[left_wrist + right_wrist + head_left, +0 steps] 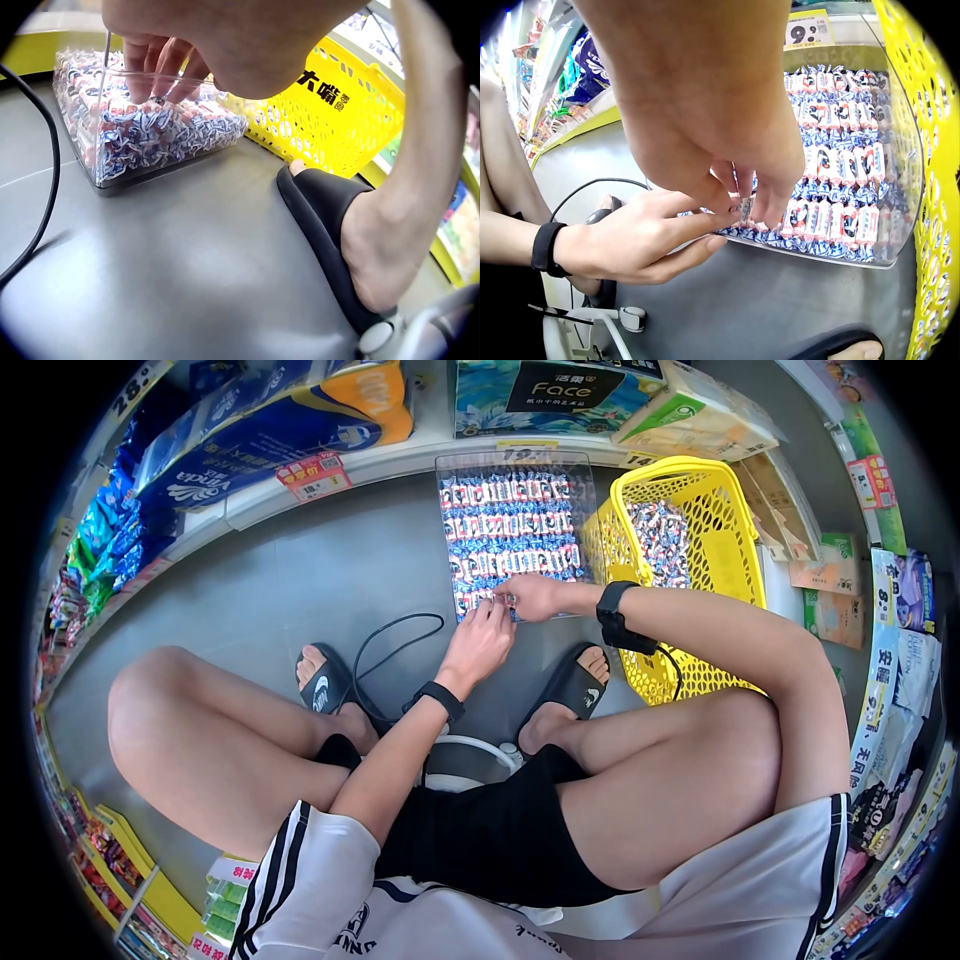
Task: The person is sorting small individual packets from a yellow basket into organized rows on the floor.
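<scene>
A clear plastic box [891, 262] on the grey floor holds neat rows of small wrapped candies [510, 525] with blue twisted ends. At its front row, my right hand [535, 597] reaches in from the right and pinches a wrapped candy [745, 209] between thumb and fingers. My left hand [482, 645] comes over the front wall beside it, its fairly straight fingers touching the same row, fingertips close to the right hand's. In the left wrist view the left fingers [176, 64] point down onto the candies behind the clear wall.
A yellow basket [742, 510] with a heap of loose candies [660, 540] stands right of the box. Shelves with tissue packs [560, 395] run behind. A black cable [365, 650] lies between the sandalled feet, near a white wheeled stool base [630, 319].
</scene>
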The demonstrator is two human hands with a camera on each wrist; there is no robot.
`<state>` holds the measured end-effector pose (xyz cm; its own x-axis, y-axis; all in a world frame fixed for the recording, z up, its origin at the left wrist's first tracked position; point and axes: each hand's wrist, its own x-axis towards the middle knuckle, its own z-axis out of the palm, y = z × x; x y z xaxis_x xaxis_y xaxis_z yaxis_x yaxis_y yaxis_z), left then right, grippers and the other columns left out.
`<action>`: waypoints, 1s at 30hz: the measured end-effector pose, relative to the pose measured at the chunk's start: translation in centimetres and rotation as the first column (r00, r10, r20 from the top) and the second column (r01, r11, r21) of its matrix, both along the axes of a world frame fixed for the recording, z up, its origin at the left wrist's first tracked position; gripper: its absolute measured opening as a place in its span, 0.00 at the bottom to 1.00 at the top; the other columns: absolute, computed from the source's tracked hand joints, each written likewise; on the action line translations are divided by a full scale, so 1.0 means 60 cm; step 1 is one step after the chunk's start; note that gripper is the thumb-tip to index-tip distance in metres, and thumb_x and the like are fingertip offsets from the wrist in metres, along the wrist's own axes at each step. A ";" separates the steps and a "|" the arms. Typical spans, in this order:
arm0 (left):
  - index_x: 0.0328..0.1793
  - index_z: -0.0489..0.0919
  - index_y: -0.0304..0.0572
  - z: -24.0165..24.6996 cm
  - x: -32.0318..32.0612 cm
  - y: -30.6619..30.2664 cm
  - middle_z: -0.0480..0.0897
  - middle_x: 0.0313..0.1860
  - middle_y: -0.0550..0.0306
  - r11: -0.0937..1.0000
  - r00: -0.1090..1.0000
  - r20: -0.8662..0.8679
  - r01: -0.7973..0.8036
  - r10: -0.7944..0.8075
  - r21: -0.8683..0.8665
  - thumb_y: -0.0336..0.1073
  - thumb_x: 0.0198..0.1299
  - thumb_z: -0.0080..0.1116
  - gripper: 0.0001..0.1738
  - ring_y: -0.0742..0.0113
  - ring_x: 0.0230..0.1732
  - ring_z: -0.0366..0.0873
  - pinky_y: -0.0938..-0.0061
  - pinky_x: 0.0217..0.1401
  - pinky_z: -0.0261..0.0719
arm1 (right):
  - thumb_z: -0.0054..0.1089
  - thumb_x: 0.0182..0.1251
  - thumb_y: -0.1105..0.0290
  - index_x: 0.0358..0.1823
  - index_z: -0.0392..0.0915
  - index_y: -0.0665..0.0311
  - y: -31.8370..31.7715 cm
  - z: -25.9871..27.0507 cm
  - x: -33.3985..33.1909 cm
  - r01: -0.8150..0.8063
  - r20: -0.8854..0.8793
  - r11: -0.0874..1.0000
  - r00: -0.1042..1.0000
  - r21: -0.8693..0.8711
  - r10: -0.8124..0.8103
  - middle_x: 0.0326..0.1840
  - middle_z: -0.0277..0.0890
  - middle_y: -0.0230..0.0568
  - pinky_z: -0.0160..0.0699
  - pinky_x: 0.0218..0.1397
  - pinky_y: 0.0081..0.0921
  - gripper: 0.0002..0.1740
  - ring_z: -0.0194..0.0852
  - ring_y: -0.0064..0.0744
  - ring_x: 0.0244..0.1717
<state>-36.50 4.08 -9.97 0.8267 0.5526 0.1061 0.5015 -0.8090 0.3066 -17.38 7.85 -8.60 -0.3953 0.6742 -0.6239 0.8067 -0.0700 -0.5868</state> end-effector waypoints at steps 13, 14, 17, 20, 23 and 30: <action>0.46 0.82 0.29 0.060 0.030 -0.008 0.81 0.48 0.43 0.999 1.000 0.025 0.007 -0.006 -0.032 0.40 0.70 0.57 0.17 0.51 0.54 0.79 0.60 0.54 0.81 | 0.60 0.61 0.74 0.65 0.79 0.69 -0.023 0.109 0.002 0.119 0.079 0.975 0.987 0.188 -0.136 0.60 0.82 0.63 0.79 0.67 0.45 0.27 0.81 0.58 0.63; 0.44 0.81 0.30 0.068 0.036 -0.009 0.82 0.45 0.43 0.999 0.998 0.056 0.009 -0.006 -0.047 0.39 0.70 0.58 0.15 0.49 0.51 0.80 0.59 0.52 0.81 | 0.60 0.61 0.74 0.65 0.79 0.69 -0.026 0.117 0.005 0.127 0.079 0.973 0.986 0.192 -0.145 0.60 0.82 0.63 0.79 0.67 0.45 0.27 0.81 0.58 0.63; 0.41 0.81 0.31 0.096 0.057 -0.011 0.82 0.39 0.43 0.997 0.986 0.167 0.013 0.000 -0.077 0.37 0.67 0.61 0.12 0.46 0.45 0.81 0.57 0.47 0.81 | 0.58 0.59 0.77 0.58 0.81 0.72 -0.026 0.159 0.003 0.153 0.050 0.913 0.981 0.377 -0.185 0.47 0.85 0.68 0.85 0.55 0.50 0.23 0.86 0.63 0.50; 0.41 0.81 0.32 0.139 0.084 -0.014 0.81 0.36 0.43 0.994 0.935 0.352 0.003 0.036 -0.110 0.34 0.64 0.64 0.10 0.45 0.40 0.81 0.55 0.44 0.81 | 0.56 0.60 0.78 0.54 0.82 0.72 -0.020 0.206 0.016 0.248 -0.047 0.839 0.965 0.484 -0.258 0.45 0.85 0.67 0.85 0.55 0.51 0.20 0.86 0.64 0.48; 0.41 0.81 0.33 0.181 0.113 -0.011 0.81 0.35 0.44 0.991 0.868 0.494 0.016 0.051 -0.131 0.32 0.62 0.66 0.09 0.45 0.39 0.81 0.54 0.43 0.81 | 0.55 0.61 0.77 0.45 0.86 0.69 -0.017 0.261 0.045 0.345 -0.088 0.733 0.927 0.586 -0.365 0.40 0.85 0.62 0.85 0.54 0.49 0.13 0.87 0.61 0.45; 0.44 0.81 0.36 0.254 0.195 -0.008 0.81 0.37 0.46 0.959 0.809 0.586 0.196 -0.042 -0.203 0.27 0.61 0.64 0.06 0.44 0.42 0.81 0.56 0.47 0.81 | 0.57 0.64 0.71 0.44 0.88 0.65 -0.036 0.295 0.176 0.562 -0.156 0.459 0.733 0.688 -0.663 0.37 0.87 0.55 0.85 0.53 0.43 0.13 0.88 0.54 0.42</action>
